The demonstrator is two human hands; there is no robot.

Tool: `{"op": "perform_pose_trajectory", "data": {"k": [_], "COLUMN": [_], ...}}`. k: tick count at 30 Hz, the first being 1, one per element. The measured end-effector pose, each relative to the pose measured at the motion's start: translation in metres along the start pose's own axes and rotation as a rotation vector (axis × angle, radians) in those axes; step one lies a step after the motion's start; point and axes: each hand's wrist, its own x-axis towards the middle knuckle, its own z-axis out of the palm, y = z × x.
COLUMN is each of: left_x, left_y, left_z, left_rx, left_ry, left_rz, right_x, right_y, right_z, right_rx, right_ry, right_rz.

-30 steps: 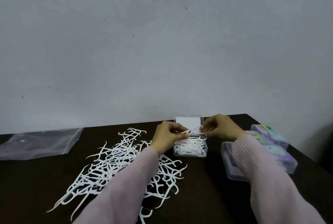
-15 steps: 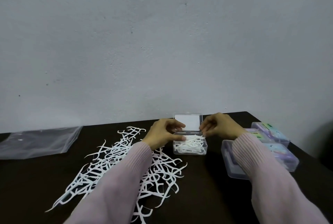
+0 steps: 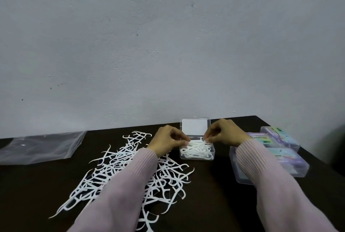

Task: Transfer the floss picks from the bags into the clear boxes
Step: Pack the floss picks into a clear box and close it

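Most of the view is taken up by a pale grey wall [image 3: 168, 45], below which a dark table [image 3: 214, 194] is seen. Two arms in pink ribbed sleeves [image 3: 130, 185] are stretched forward across it. On the left part of the table a large heap of loose white floss picks [image 3: 119, 172] is spread, partly covered by the left sleeve. At the far left an emptied clear plastic bag [image 3: 41, 147] is laid flat. On the right side, partly hidden behind the right sleeve, several closed boxes [image 3: 280, 149] with purple and pale coloured labels are grouped together. Between the hands a small clear box [image 3: 197, 152] is placed, its lid [image 3: 194, 126] raised upright at the back, and a layer of floss picks is held inside it. The left hand [image 3: 168, 141] is curled at the box's left edge, with fingertips brought together on the picks at the rim. The right hand [image 3: 224, 133] is curled at the right edge, its fingertips pinched on picks at the top of the box.
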Motion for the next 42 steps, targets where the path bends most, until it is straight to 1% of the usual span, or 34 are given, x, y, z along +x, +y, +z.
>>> {"op": "perform_pose_trajectory", "data": {"k": [3,6,10,17,22,28,32,36,40,42], "left_x": [-0.001,-0.001,-0.001,-0.001,0.003,0.001,0.002,0.001,0.001,0.000], "left_y": [0.000,0.001,0.006,0.007,0.003,0.006,0.008,0.007,0.002,0.001], "left_z": [0.007,0.014,0.017,0.003,-0.004,0.005,0.006,0.009,0.016,0.018], "left_rx": [0.024,0.024,-0.119,-0.235,-0.355,-0.358,-0.328,-0.342,-0.246,-0.208], "left_ry": [0.088,0.148,0.220,0.164,0.203,0.192,0.211,0.226,0.178,0.207], "left_rz": [0.012,0.019,-0.014,-0.047,-0.084,-0.054,-0.061,-0.086,-0.062,-0.046], "right_x": [-0.001,-0.002,0.000,0.001,0.002,0.003,-0.001,-0.002,0.000,0.000], "right_y": [-0.003,-0.005,-0.005,-0.003,-0.003,-0.003,0.000,0.005,0.005,0.006], "right_z": [-0.003,-0.002,0.003,0.003,0.005,0.005,-0.007,-0.009,-0.004,-0.005], "right_rx": [0.008,-0.023,-0.054,-0.102,-0.110,-0.141,-0.052,-0.008,-0.018,-0.023], "right_ry": [-0.022,-0.097,-0.096,-0.076,-0.081,-0.049,0.001,0.077,0.033,0.025], "right_rz": [0.002,0.023,0.018,-0.001,-0.012,-0.042,-0.065,-0.017,0.029,0.034]}}
